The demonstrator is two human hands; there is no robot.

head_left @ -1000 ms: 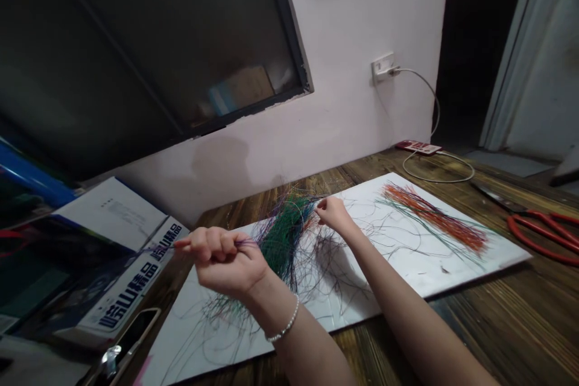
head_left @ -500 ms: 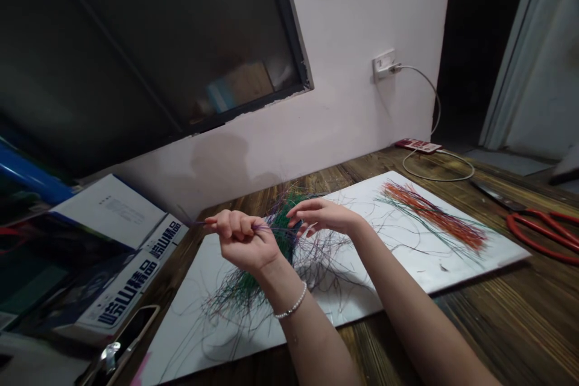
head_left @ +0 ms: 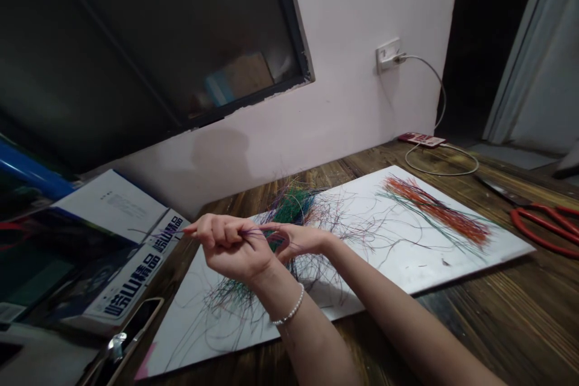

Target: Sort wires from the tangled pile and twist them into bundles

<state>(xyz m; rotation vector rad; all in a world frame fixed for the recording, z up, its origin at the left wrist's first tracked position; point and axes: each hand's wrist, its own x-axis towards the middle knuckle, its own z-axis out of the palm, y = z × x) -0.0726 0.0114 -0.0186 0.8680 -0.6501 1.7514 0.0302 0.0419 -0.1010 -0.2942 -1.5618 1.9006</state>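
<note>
My left hand (head_left: pixel 237 250), with a beaded bracelet at the wrist, is closed around thin purple strands (head_left: pixel 163 234) whose ends stick out to the left. Close behind it, my right hand (head_left: pixel 301 240) has its thumb and fingers curved around the trailing part of the strands; its fingertips are partly hidden by the left hand. Beneath both hands a tangled heap of green, purple and dark strands (head_left: pixel 289 208) spreads over a white board (head_left: pixel 434 274). A separate bundle of orange, purple and green strands (head_left: pixel 436 211) lies on the board's right part.
Large red-handled scissors (head_left: pixel 543 226) lie right of the board on the wooden table (head_left: pixel 511 307). Boxes (head_left: pixel 131 277) and a phone-like object (head_left: pixel 131 338) are at the left. A cable runs from a wall socket (head_left: pixel 389 56) to a red device (head_left: pixel 420 140).
My right hand has moved left and down, up against my left hand. My left hand has shifted slightly left with the strands. The view has shifted a little.
</note>
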